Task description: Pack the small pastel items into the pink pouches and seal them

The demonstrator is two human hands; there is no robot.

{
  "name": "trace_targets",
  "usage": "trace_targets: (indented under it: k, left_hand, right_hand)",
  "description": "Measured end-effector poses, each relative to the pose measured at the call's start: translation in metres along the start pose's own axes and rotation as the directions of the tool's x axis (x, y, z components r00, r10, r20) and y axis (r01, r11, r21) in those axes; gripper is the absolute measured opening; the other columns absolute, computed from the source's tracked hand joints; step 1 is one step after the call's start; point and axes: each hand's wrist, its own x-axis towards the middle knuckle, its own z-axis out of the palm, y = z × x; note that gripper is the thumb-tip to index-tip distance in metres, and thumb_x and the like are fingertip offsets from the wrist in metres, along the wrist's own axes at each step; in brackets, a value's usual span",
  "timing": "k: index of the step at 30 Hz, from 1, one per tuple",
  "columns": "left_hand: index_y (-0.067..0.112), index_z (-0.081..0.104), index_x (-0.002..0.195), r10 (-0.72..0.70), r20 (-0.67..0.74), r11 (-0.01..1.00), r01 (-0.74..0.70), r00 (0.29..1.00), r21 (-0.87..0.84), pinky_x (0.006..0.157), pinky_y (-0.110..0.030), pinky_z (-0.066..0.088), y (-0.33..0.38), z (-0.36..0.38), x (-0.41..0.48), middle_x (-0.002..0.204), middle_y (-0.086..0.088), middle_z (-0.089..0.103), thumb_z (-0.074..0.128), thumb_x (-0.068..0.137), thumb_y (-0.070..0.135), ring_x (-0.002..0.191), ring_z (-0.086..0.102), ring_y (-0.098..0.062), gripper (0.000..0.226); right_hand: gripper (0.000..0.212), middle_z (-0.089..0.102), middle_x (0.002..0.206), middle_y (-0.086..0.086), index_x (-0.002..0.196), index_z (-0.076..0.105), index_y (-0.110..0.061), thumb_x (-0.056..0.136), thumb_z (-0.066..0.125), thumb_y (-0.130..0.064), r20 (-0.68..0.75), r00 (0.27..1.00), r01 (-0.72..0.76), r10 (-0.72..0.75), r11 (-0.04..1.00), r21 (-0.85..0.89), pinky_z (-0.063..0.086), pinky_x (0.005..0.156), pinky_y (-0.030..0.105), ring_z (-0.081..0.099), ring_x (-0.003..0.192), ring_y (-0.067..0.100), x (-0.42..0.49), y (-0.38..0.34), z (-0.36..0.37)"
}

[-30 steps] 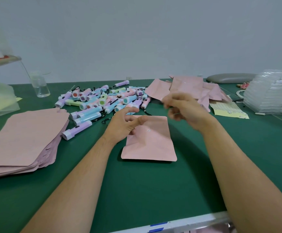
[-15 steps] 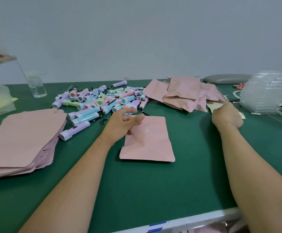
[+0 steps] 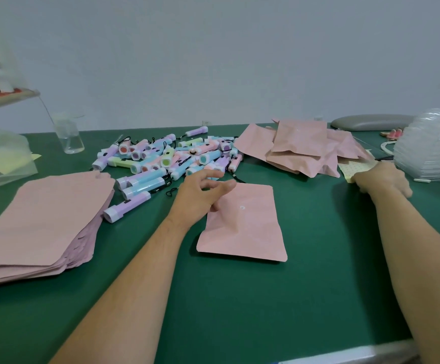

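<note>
Steadying matte pink pouch (image 3: 245,227), lying flat and faintly creased on green table (image 3: 240,311), with left hand (image 3: 200,195): fingers loosely curled, resting on its upper-left corner, gripping nothing, probably pinning the mouth for filling. Setting right hand (image 3: 381,179) on yellow dotted sheet (image 3: 355,168) (seal stickers, perhaps), fingers curled over its near edge, tips hidden, pinch not confirmable. Leaving stubby pastel items (image 3: 171,158), hard plastic with black cords, heaped just beyond the pouch.

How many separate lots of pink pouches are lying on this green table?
3: a flat stack at the left, a single pouch in the middle, and a puffy heap at the back right. Pouches within stack and heap can't be counted.
</note>
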Motion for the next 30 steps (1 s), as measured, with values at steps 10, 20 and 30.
trace_targets:
  k: [10, 20, 30]
  left_hand:
    - [0.019, 0.072, 0.121, 0.007, -0.045, 0.995, -0.002, 0.999, 0.1, 0.06, -0.021, 0.053, 0.0, -0.002, 0.0, 0.119, 0.0, 0.07, 0.079, 0.095, 0.031, 0.057, 0.062, -0.011, 0.029]
    - [0.019, 0.071, 0.123, 0.01, -0.09, 0.983, 0.007, 0.996, 0.182, 0.057, -0.024, 0.054, 0.001, 0.0, 0.0, 0.135, 0.003, 0.063, 0.077, 0.096, 0.025, 0.05, 0.062, -0.013, 0.028]
    - [0.017, 0.068, 0.123, -0.058, -0.161, 0.996, 0.046, 0.985, -0.077, 0.045, -0.019, 0.045, 0.005, -0.005, -0.001, 0.09, 0.0, 0.081, 0.085, 0.089, 0.017, 0.044, 0.054, -0.007, 0.038]
  right_hand:
    - [0.054, 0.063, 0.128, 0.023, 0.127, 0.059, -0.004, 0.079, 0.082, -0.013, -0.031, 0.999, 0.018, -0.017, 0.999, 0.04, 0.05, 0.086, 0.047, 0.062, 0.117, 0.043, 0.001, 0.003, 0.0]
    - [0.036, 0.067, 0.108, 0.025, 0.099, 0.068, 0.001, 0.102, 0.04, -0.022, -0.205, 0.966, 0.227, -0.158, 0.896, 0.382, 0.046, 0.078, 0.041, 0.062, 0.093, 0.039, -0.031, -0.01, -0.002]
    - [0.057, 0.068, 0.059, 0.008, 0.09, 0.065, 0.002, 0.097, 0.06, -0.055, 0.556, 0.602, 0.375, -0.573, 0.817, 0.438, 0.047, 0.04, 0.024, 0.062, 0.044, 0.024, -0.121, -0.057, 0.027]
